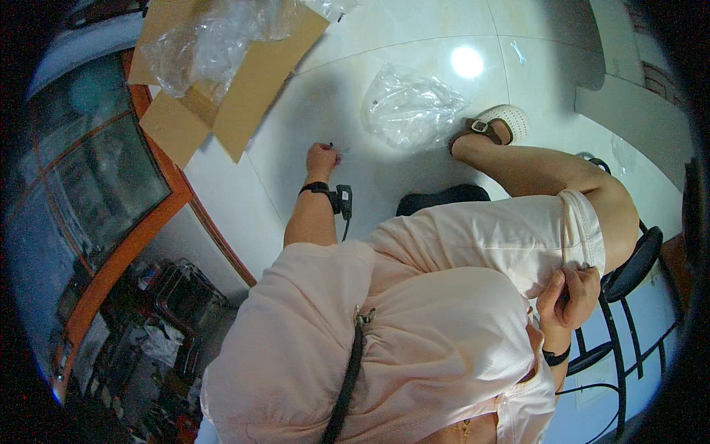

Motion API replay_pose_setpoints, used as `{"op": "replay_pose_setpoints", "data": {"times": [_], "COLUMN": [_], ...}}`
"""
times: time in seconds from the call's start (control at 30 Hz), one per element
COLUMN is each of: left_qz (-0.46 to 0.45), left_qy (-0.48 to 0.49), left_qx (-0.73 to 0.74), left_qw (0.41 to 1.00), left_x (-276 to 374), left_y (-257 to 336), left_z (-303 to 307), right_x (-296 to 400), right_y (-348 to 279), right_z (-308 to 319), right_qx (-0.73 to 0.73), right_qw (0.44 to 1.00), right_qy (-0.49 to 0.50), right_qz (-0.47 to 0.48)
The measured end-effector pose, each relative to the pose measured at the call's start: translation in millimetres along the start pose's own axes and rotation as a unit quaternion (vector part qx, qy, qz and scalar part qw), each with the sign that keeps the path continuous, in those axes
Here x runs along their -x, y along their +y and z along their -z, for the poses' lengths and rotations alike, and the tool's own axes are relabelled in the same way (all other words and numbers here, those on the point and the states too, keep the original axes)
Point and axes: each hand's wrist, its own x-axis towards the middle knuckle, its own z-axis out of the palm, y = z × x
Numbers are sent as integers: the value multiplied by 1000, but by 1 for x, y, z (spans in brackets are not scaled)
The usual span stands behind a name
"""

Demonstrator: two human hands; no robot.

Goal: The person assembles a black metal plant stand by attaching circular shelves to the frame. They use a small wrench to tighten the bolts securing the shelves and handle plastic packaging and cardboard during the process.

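My left hand (pixel 321 158) reaches down close to the pale tiled floor. Its fingers are closed around a small dark-tipped item (pixel 331 145), too small to name. A faint translucent bit shows beside the fingertips. Around that wrist is a black strap with a small black device (pixel 344 201) and a cable. My right hand (pixel 571 297) rests at the hem of the light shorts (pixel 488 238), its fingers curled; whether it pinches the cloth is unclear. Beyond the left hand, to the right, lies a clear plastic bag (pixel 407 108) on the floor.
An opened cardboard box (pixel 260 83) with clear plastic wrapping (pixel 222 50) lies at upper left. A small open-ended wrench (pixel 518 51) is on the floor near pale panels (pixel 627 116). A black metal-framed chair (pixel 615 333) stands right; an orange-framed glass door (pixel 105 166) is left.
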Motion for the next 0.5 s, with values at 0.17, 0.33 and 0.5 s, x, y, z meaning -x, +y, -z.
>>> {"op": "replay_pose_setpoints", "data": {"times": [0.17,0.33,0.5], "left_qz": [27,-46,-70], "left_qy": [0,82,56], "left_qx": [-18,-216,-249], "left_qw": [999,972,964], "left_x": [-10,-8,-6], "left_y": [10,22,32], "left_z": [-9,-20,-14], "right_x": [2,-1,-3], "right_y": [1,-1,1], "right_z": [0,1,2], "right_qx": [5,22,18], "right_qw": [1000,1000,1000], "right_qy": [9,-4,-7], "right_qz": [-4,-9,-10]}}
